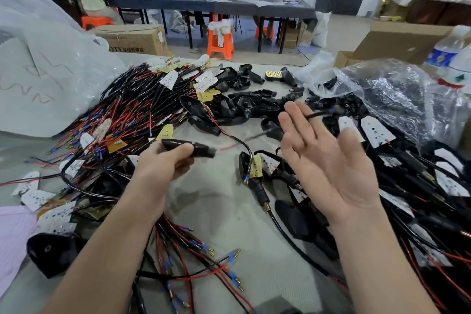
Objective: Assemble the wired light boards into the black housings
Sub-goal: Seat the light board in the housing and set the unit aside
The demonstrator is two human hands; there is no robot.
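Note:
My left hand (163, 160) grips a black housing (190, 148) above the table, its stem pointing right with a blurred wire trailing from it. My right hand (323, 158) hovers to the right, palm up and fingers spread; a black wire end (316, 115) shows by its fingertips, and whether they touch it is unclear. A heap of wired light boards (142, 107) with red and black leads lies at the left. Empty black housings (244, 104) are piled at the centre back. Finished housings with boards (257, 167) lie under and to the right of my right hand.
A large clear plastic bag (48, 76) fills the left. A crumpled bag of parts (390, 89) and a water bottle (448, 56) stand at the right. Loose leads with blue connectors (204, 250) lie near the front edge. People work at a far table (204, 5).

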